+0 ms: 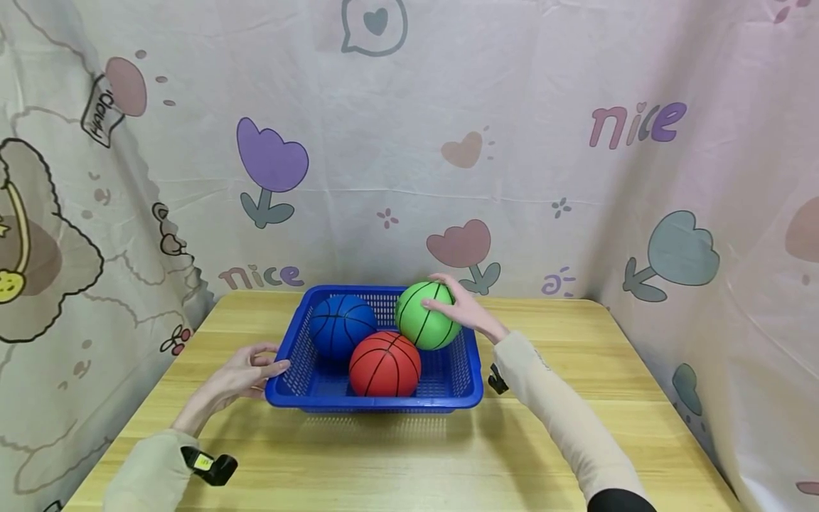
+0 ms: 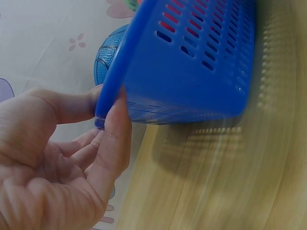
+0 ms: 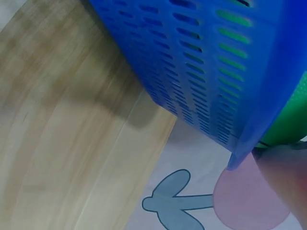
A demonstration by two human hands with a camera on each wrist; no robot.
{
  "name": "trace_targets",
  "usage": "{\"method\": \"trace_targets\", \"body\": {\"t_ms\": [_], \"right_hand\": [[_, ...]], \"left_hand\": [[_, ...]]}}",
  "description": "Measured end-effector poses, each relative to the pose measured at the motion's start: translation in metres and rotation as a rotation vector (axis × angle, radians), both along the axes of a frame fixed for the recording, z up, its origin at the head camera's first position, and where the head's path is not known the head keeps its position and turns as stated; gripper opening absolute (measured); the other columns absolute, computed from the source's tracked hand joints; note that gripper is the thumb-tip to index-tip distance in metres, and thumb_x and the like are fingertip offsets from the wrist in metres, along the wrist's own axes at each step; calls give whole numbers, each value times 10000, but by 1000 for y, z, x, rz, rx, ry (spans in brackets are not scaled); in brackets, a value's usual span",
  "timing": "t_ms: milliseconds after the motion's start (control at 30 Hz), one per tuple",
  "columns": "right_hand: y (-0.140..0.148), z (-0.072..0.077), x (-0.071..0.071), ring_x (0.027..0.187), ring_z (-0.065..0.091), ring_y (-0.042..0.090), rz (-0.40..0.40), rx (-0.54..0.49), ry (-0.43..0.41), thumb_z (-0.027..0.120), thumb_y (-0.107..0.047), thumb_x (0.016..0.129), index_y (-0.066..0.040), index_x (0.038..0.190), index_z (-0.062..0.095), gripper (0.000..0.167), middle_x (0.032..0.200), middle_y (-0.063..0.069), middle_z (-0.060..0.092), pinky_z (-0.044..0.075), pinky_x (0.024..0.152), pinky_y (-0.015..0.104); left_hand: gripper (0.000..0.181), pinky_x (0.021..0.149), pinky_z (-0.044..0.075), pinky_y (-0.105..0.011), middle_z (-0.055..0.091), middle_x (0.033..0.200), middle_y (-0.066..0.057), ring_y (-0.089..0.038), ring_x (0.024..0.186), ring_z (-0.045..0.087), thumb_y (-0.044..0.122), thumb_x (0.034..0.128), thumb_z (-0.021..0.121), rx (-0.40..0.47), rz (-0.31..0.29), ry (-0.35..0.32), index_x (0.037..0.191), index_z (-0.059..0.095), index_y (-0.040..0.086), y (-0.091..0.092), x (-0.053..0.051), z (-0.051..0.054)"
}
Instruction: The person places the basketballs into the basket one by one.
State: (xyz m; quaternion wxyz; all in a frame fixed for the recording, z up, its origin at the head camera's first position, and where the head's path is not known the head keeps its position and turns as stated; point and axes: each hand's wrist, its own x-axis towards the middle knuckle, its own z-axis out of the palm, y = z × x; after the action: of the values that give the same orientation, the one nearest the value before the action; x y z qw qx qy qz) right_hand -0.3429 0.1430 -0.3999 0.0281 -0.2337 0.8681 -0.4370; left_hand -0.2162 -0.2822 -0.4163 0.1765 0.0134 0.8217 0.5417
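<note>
A blue plastic basket (image 1: 377,402) with slotted walls stands on the wooden table. Inside it are a blue basketball (image 1: 342,323) at the back left, a red basketball (image 1: 386,364) at the front and a green basketball (image 1: 419,320) at the back right. My left hand (image 1: 243,371) pinches the basket's left rim; in the left wrist view the thumb and fingers lie on either side of the rim (image 2: 125,52). From the right side my right hand (image 1: 466,307) grips the green basketball, its fingers spread over the top. Only a blurred part of that hand shows in the right wrist view.
The wooden table (image 1: 550,427) reaches around the basket on all sides. Behind it and at both sides hangs a pale printed cloth (image 1: 384,235). A small black camera is strapped to each wrist.
</note>
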Motion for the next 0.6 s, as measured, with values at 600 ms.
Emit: {"method": "trace_targets", "body": {"t_ms": [600], "right_hand": [[-1,0,4,1385,373,377,-34,228,54,755,-502,841,-250,1574,308,894,1520,177,374,418,1065,658]], "left_hand": [[666,673,612,-328,583,1276,-295,-155,782,695,273,1017,604,-26,1,3,1464,272,-93,0,-2,-1]]}}
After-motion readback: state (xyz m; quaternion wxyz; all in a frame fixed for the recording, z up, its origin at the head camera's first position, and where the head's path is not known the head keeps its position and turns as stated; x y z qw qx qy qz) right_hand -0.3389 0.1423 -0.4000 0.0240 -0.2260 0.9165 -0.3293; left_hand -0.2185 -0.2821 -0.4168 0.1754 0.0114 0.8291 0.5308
